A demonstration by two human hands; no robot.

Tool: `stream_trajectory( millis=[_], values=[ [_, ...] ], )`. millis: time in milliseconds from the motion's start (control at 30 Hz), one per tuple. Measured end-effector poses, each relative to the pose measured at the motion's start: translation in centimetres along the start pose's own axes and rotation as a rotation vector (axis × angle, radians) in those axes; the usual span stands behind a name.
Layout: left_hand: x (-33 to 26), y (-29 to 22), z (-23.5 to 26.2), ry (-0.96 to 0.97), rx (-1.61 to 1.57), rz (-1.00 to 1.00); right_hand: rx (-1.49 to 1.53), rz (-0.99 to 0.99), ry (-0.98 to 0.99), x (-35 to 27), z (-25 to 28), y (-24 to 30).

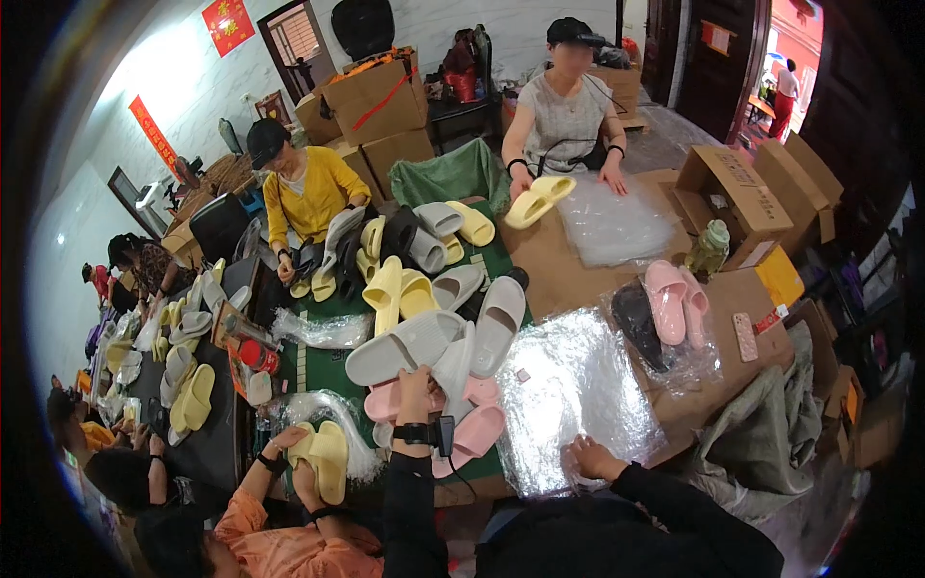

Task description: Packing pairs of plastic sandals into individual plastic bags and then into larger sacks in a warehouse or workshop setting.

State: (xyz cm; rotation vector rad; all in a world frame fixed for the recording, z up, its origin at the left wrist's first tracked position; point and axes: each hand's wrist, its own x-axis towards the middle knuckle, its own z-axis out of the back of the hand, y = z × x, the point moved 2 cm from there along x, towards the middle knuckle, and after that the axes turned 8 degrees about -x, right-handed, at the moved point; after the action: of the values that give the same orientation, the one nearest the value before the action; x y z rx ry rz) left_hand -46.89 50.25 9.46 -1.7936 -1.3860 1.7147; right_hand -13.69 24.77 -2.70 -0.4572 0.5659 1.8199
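My left hand (414, 393) is closed on a pair of grey slippers, gripping them at the edge above the pile. One grey slipper (400, 349) lies sideways with its sole toward me; its mate (455, 371) hangs beside it. Pink slippers (477, 433) lie under and next to my left hand. My right hand (594, 459) rests with its fingers out on the near edge of a stack of clear plastic bags (568, 385). Nothing shows in that hand. Another grey slipper (499, 328) leans on the pile just past the held pair.
Yellow slippers (383, 294) and black ones heap up farther off. On the right lie bagged pink slippers (665, 302), a phone (745, 336) and a bottle (709, 248). Co-workers sit across and at left; one in orange (279, 539) holds yellow slippers. Cardboard boxes (723, 197) stand at right.
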Motion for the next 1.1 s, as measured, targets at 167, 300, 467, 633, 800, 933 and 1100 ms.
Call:
stream_trajectory(
  millis=[167,300,467,633,800,933,1100],
  values=[
    [-0.6,1.1,-1.8,0.193,-0.188,0.067,-0.112,0.036,-0.068,0.2,-2.1,-0.6],
    [3.3,3.1,3.2,0.156,-0.341,0.108,-0.041,0.065,-0.109,1.4,-1.9,0.6],
    [-2.2,3.4,-2.1,0.207,-0.494,-0.105,-0.14,0.227,-0.087,0.7,-0.5,-0.1],
    [-16.6,0.7,-10.0,0.37,-0.514,-0.058,0.015,0.213,0.085,-0.8,5.3,0.6],
    [-17.6,7.2,-10.7,0.429,-0.705,0.14,0.435,0.243,-0.083,-3.9,7.8,-0.8],
    [-20.7,13.5,-11.4,0.381,-0.689,0.247,0.854,0.363,-0.373,-6.0,7.7,-2.3],
    [-23.2,19.5,-12.6,0.134,-0.727,0.385,1.335,0.355,-0.119,-8.3,9.8,-5.5]
  ],
)
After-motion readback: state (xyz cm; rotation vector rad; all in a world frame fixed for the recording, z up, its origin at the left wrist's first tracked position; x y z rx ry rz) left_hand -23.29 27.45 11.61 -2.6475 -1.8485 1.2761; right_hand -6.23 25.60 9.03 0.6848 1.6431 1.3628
